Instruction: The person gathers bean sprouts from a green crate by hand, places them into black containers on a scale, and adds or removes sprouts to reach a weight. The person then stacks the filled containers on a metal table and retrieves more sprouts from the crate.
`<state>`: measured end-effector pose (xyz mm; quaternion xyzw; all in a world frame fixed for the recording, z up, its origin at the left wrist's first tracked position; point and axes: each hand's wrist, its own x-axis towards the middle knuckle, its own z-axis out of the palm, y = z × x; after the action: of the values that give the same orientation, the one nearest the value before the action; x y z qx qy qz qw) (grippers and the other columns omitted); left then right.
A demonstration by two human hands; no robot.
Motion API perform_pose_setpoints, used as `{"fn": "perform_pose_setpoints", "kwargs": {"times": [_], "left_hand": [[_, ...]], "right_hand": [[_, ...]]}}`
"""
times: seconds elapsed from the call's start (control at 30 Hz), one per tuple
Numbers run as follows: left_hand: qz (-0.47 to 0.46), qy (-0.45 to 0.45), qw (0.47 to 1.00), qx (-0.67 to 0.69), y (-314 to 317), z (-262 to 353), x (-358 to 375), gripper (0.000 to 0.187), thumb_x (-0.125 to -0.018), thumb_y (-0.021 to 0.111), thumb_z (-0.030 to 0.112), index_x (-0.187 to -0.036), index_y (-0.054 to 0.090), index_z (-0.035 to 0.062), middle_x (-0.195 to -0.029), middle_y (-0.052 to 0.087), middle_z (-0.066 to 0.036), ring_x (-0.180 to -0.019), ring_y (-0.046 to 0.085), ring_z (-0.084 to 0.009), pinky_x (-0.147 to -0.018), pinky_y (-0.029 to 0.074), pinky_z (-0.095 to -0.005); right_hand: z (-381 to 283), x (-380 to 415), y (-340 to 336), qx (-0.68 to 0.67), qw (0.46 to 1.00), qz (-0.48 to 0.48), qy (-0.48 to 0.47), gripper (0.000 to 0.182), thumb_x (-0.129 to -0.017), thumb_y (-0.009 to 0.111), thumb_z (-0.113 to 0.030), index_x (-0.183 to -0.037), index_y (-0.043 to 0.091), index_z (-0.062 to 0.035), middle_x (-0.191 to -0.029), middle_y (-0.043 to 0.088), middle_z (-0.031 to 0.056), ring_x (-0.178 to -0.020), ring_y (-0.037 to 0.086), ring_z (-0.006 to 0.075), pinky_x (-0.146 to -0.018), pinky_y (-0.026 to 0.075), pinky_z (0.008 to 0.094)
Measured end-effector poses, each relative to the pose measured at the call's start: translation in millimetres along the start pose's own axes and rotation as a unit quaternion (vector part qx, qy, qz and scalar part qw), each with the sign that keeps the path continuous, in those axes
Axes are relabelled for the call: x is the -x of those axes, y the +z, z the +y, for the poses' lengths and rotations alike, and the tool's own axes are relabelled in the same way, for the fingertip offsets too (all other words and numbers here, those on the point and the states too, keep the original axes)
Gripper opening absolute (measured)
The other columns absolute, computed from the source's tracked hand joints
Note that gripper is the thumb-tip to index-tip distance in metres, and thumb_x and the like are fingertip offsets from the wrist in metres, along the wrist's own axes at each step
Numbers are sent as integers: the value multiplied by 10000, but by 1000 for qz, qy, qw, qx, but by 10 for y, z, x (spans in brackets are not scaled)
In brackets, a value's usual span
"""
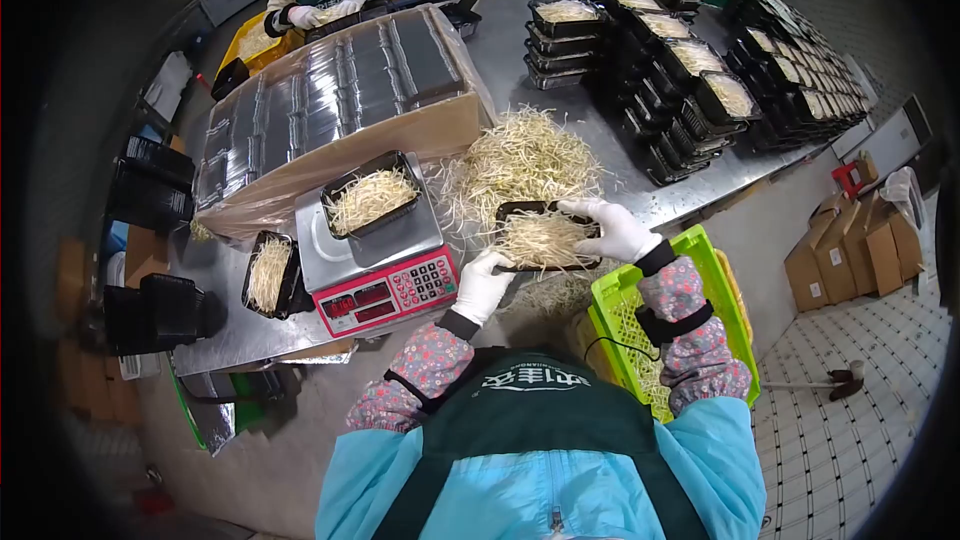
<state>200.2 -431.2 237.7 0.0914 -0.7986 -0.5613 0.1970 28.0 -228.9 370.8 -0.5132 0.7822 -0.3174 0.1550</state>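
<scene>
Both gloved hands held a black tray [545, 238] of sprouts just above the surface [560, 90]: left hand [482, 285] gripped its near corner, right hand [615, 228] curled fingers over the far edge (beside the scale [375, 260]).

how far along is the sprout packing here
Done: stacks of filled black trays stand at the far end of the table. In hand: the left hand and right hand hold a tray of sprouts; another tray sits on the scale. Left: a loose sprout pile remains on the table.
</scene>
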Motion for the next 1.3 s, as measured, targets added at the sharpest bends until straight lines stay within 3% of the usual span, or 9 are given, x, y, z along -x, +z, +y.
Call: {"fn": "perform_pose_setpoints", "kwargs": {"times": [0.17, 0.3, 0.43, 0.57, 0.73, 0.93, 1.03, 1.23, 1.3], "left_hand": [[38, -6, 998, -40, 95, -60, 131, 151, -706, 744, 4, -813, 638, 19, -901, 660, -149, -856, 658, -264, -770, 513, -313], [21, 18, 998, -58, 183, 66, 200, 165, -708, 734, 21, -835, 630, 41, -957, 653, -133, -855, 649, -304, -759, 514, -332], [2, 8, 997, -77, 212, 259, 280, 162, -711, 723, 14, -841, 632, 44, -985, 656, -124, -879, 652, -301, -772, 514, -331], [25, 53, 997, -54, -4, 321, 368, 151, -726, 697, -12, -853, 637, 43, -1137, 649, -154, -994, 655, -296, -800, 522, -308], [66, 17, 996, -64, -245, 255, 498, 159, -737, 685, -6, -882, 654, 51, -1217, 616, -199, -1041, 654, -274, -806, 526, -296], [81, 76, 990, -84, -423, 257, 565, 181, -724, 683, 11, -896, 665, 61, -1286, 581, -199, -1095, 639, -274, -814, 522, -291], [74, 33, 996, -41, -489, 361, 608, 159, -723, 671, -43, -870, 662, 17, -1132, 657, -177, -1153, 600, -294, -956, 458, -320], [55, 57, 995, -63, -533, 276, 606, 177, -717, 681, -16, -883, 663, 43, -1175, 635, -174, -1136, 611, -291, -892, 490, -312], [61, 65, 994, -64, -519, 281, 583, 181, -712, 683, -24, -880, 661, 38, -1153, 641, -175, -1128, 614, -289, -891, 489, -308]], "right_hand": [[273, 259, 105, -138, 973, 111, 148, 426, -770, 688, -68, -1194, 646, -45, -1143, 670, 161, -1096, 630, 250, -958, 476, 343], [56, 220, 475, 25, 992, 126, 17, 401, -818, 687, -211, -1190, 637, -69, -1114, 654, 138, -1055, 591, 323, -940, 462, 404], [131, 20, 881, 179, 973, 12, -146, 389, -874, 623, -298, -1226, 624, -131, -1208, 616, 93, -1106, 550, 324, -934, 456, 429], [-30, -80, 523, -95, 986, -55, -126, 424, -854, 674, -215, -1259, 608, -110, -1297, 585, 133, -1207, 529, 318, -1023, 418, 399], [-273, -91, 204, 66, 993, 84, -48, 131, -770, 724, -161, -893, 721, -115, -901, 666, 91, -913, 610, 289, -803, 496, 377], [-462, -212, 726, 168, 975, 97, -105, 164, -704, 751, -214, -823, 696, -115, -840, 597, 58, -852, 586, 266, -743, 493, 386], [-503, -233, 794, 194, 971, 94, -103, 147, -702, 754, -201, -788, 677, -109, -833, 593, 66, -862, 583, 265, -739, 490, 391], [-549, 23, 374, 6, 990, 130, -58, 94, -780, 704, -99, -850, 648, -71, -838, 626, 87, -884, 584, 288, -830, 467, 372], [-498, 300, 42, -52, 982, 175, -47, 98, -810, 697, -80, -892, 651, -53, -865, 634, 68, -874, 600, 214, -815, 473, 325]]}}
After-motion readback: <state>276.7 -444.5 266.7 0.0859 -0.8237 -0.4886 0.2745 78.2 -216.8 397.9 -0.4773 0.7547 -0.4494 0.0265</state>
